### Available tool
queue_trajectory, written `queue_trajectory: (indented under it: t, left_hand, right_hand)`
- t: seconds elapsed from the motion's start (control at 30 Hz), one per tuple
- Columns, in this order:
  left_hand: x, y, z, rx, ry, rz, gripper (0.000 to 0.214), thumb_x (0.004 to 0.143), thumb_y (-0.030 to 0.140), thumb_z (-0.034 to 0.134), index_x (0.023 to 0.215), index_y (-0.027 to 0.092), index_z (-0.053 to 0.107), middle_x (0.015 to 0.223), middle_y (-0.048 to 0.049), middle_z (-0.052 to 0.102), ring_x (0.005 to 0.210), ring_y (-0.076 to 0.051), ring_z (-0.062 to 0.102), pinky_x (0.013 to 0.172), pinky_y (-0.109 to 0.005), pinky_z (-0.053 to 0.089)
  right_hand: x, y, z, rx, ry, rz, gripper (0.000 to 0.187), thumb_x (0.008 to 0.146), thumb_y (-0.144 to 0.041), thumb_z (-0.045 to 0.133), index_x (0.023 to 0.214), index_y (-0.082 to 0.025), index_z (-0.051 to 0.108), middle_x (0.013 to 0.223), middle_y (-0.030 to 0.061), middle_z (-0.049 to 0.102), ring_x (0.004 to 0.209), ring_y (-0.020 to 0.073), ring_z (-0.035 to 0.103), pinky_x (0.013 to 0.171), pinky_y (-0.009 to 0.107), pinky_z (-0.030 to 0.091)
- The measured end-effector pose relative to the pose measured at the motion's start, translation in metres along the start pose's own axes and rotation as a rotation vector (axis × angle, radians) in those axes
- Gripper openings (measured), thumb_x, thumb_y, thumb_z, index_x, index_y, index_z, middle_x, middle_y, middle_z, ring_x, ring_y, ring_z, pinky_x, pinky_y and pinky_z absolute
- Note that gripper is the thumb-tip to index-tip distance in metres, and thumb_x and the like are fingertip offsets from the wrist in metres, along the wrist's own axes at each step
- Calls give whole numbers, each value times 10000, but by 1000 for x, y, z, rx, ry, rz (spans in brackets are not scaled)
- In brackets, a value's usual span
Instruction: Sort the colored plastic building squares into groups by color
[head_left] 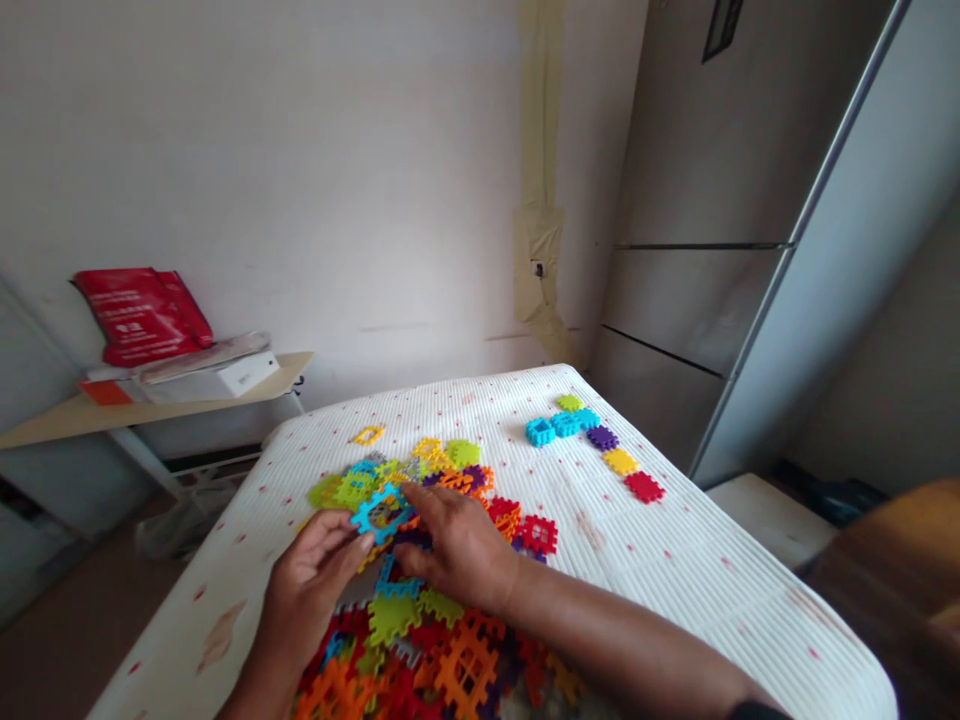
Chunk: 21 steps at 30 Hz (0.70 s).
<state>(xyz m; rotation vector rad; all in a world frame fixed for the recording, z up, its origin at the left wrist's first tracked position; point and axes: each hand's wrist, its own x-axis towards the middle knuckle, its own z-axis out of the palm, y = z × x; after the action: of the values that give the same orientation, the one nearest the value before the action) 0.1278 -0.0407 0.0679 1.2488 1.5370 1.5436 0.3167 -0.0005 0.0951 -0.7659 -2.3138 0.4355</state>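
Observation:
My left hand (319, 565) pinches a light-blue square frame tile (382, 512) with notched edges, its thumb and fingers on the tile's left side. My right hand (461, 540) reaches across the heap of interlocking plastic tiles (465, 665), thumb and index finger apart. Its index fingertip is at the right side of the held tile; whether it touches is unclear. Just below its thumb lies another blue frame tile (397, 577). Around both hands are green, orange, red, yellow and purple tiles, some solid and some with cut-out middles. Part of the heap is hidden under my right hand.
Stacked light-blue tiles (564, 424) stand at the table's right, beside single green, purple (602, 437), yellow (621, 461) and red (645, 487) tiles. A yellow frame tile (368, 435) lies at the back left. A fridge (690, 300) and a side shelf (45, 418) flank the table.

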Motion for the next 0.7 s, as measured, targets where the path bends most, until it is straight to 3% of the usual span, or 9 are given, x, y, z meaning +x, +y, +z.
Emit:
queue_trajectory:
  t: [0.27, 0.43, 0.53, 0.63, 0.7]
  left_hand:
    - [-5, -5, -1, -44, -79, 3, 279, 683, 400, 683, 803, 190, 544, 669, 17, 616, 623, -132, 567, 587, -206, 446]
    - [-7, 4, 3, -8, -99, 34, 274, 675, 418, 674, 720, 173, 559, 611, 15, 597, 578, -124, 542, 560, -207, 438]
    - [-7, 11, -2, 64, -100, 36, 295, 670, 451, 658, 748, 172, 601, 661, -5, 634, 630, -153, 584, 625, -239, 475]
    - [0, 12, -18, 143, 45, 67, 320, 671, 471, 634, 803, 179, 635, 762, -26, 680, 738, -183, 617, 728, -267, 486]
    - [10, 5, -34, 198, 217, 79, 308, 676, 461, 618, 802, 182, 643, 779, -19, 688, 734, -174, 607, 726, -261, 479]
  right_hand:
    - [0, -4, 3, 42, 77, 5, 590, 810, -404, 554, 1317, -141, 405, 1166, 132, 523, 1054, 226, 511, 888, 355, 453]
    - [0, -5, 12, 49, 124, -11, 566, 795, -373, 568, 1301, -159, 431, 1106, 112, 538, 1012, 221, 514, 867, 358, 457]
    - [5, 6, 10, 30, 155, -29, 562, 778, -327, 591, 1295, -158, 448, 1112, 117, 555, 1018, 222, 522, 862, 352, 458]
    - [15, 41, -10, -26, 262, 37, 505, 774, -298, 605, 1253, -179, 497, 1114, 102, 573, 1007, 204, 541, 847, 330, 457]
    - [19, 77, -33, -121, 350, 188, 452, 762, -296, 623, 1190, -168, 554, 1047, 93, 600, 913, 187, 576, 794, 305, 463]
